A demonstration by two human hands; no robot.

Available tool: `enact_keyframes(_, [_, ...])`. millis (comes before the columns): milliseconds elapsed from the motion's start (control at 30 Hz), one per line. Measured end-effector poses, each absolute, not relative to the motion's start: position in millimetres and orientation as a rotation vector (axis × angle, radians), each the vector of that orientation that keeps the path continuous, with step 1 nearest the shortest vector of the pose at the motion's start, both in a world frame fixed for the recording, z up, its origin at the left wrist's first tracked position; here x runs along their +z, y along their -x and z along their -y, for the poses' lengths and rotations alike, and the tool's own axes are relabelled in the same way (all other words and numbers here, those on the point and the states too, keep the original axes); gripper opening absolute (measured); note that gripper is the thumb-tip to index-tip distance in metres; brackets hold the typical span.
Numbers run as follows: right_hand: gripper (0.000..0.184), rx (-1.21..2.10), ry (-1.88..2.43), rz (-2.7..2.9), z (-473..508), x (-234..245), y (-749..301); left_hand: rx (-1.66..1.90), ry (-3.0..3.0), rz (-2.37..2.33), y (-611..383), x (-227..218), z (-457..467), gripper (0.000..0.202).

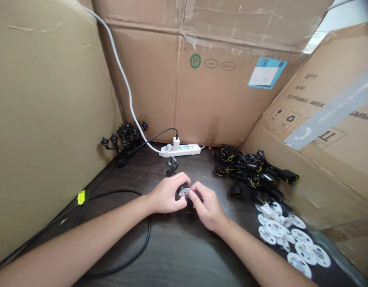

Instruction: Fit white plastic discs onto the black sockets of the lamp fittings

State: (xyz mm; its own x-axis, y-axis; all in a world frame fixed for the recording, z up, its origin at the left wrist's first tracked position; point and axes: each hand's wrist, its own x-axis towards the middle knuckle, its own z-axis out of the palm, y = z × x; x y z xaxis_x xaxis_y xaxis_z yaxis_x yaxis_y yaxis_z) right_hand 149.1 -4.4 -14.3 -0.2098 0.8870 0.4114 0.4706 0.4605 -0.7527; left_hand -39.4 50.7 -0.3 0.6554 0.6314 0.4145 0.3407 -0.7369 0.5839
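My left hand (172,193) is closed around the round base of a small black model street lamp (172,162). Its lantern heads point away from me, beyond my fingers. A white round disc (184,192) with dark markings sits at the open end of that base, facing me. The thumb and fingertips of my right hand (207,205) pinch the disc's right edge. Whether the disc is fully seated in the base, I cannot tell.
White discs (305,252) lie piled at the right, by black lamp parts with yellow wires (255,167). Several lamps (121,137) stand back left. A white power strip (188,150) is behind my hands; a black cable (148,235) loops left. Cardboard walls (148,79) enclose the table.
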Motion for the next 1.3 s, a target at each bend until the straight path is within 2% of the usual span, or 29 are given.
enact_keyframes(367, [0.024,0.547,1.125,1.871,6.0,-7.5,-146.9,0.846,-2.415,-0.764,38.0,0.2,-50.4,0.019])
enact_keyframes(800, [0.022,0.439,1.244,1.816,4.1,-10.6,-146.5,0.748,-2.565,-0.827,36.9,1.1,-47.5,0.025])
enact_keyframes(1167, [0.03,0.61,1.239,1.754,1.0,-8.6,-145.2,0.78,-2.566,-0.864,37.3,0.6,-48.4,0.025])
enact_keyframes(1300, [0.025,0.551,1.256,1.743,0.8,-11.2,-145.2,0.766,-2.565,-0.879,36.7,-0.9,-49.2,0.023])
